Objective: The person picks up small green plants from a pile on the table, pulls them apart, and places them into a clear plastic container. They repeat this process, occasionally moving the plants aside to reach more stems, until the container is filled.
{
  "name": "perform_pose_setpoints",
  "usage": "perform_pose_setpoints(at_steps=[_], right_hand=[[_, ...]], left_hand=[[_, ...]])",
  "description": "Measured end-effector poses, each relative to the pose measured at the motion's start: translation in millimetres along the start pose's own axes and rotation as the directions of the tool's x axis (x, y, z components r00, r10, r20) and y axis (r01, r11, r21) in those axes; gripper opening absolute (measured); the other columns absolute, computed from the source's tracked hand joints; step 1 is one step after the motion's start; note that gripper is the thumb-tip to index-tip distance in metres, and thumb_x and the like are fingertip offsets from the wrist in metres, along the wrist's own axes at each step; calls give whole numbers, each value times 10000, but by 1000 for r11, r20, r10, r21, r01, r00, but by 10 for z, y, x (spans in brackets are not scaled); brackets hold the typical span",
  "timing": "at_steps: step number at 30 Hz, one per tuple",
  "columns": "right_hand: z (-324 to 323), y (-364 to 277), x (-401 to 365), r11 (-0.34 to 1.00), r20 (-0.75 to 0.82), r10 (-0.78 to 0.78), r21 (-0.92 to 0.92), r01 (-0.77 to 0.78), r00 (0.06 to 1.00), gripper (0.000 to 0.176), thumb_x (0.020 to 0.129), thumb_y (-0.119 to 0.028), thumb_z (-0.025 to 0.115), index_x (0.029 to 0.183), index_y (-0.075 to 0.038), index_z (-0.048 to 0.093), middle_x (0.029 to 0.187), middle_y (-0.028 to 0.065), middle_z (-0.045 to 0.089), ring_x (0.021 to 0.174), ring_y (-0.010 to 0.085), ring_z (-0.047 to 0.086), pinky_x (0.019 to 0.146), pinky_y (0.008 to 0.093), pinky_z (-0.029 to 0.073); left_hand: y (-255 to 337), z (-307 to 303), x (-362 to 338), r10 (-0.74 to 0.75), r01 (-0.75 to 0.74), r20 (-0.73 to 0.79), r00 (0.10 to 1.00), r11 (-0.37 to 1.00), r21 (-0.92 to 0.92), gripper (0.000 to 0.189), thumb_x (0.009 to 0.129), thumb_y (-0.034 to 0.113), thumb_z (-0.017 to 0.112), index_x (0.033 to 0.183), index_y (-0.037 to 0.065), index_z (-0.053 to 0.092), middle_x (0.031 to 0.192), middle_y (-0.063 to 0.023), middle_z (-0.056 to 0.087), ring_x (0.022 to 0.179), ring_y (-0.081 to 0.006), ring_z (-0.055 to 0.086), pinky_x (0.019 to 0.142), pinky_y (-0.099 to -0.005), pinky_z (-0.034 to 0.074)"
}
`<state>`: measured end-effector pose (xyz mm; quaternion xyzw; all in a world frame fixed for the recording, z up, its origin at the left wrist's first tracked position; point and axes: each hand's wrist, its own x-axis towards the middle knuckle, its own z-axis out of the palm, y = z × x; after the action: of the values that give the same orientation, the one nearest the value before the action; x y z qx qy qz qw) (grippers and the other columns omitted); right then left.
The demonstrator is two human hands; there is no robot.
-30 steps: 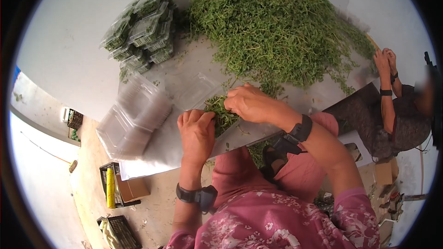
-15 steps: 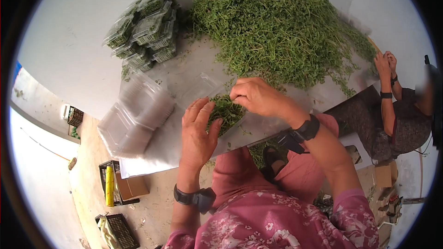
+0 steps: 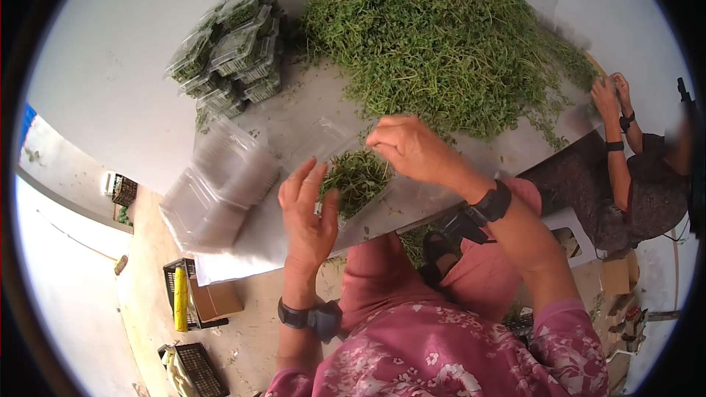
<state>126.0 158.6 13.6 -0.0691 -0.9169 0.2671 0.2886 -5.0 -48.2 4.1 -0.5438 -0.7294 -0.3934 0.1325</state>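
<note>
Leafy green sprigs (image 3: 356,182) fill a clear plastic container at the table's near edge, the container itself partly hidden by the greens. At its left side, my left hand (image 3: 307,213) is open, fingers apart, with the thumb near the sprigs. Above the container's far right corner, my right hand (image 3: 413,150) is closed with thumb and fingertips pinched together; whatever they hold is too small to make out. The clear lid (image 3: 318,140) lies tilted back behind the greens.
A large heap of greens (image 3: 441,51) covers the back of the table. Filled clamshell boxes (image 3: 235,51) are stacked back left, with nested clear containers (image 3: 220,184) nearer. A co-worker (image 3: 643,184) sits at the right. Black crates (image 3: 193,367) stand on the floor.
My left hand has shifted left, uncovering more of the greens in the container. My right hand has risen slightly and stays pinched.
</note>
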Motion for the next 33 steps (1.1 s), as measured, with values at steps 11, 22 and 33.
perform_pose_setpoints(at_steps=[11,22,33], right_hand=[[186,-225,-44,989,84,-140,-23,143,987,239,852,-160,733,1072,-80,687,1066,86,622,1069,276,582,939,418,431],[478,-144,-69,961,274,-123,-207,183,954,141,890,-100,646,1025,-102,687,975,28,592,1012,223,546,900,394,398],[411,-143,-119,983,253,-88,-137,126,964,184,869,-33,562,994,-108,673,986,46,583,1045,245,550,906,423,383]], left_hand=[[-339,148,-306,-333,272,-91,938,874,-402,140,884,-50,641,1003,17,672,1042,-132,683,949,-266,657,844,-334,518],[-181,257,26,-21,2,109,994,985,170,48,844,6,643,860,51,644,801,-128,615,815,-336,614,688,-447,500],[-61,-218,-10,-111,129,84,990,958,-254,403,805,-169,462,1108,-2,670,1094,-184,699,954,-292,689,787,-365,551]])
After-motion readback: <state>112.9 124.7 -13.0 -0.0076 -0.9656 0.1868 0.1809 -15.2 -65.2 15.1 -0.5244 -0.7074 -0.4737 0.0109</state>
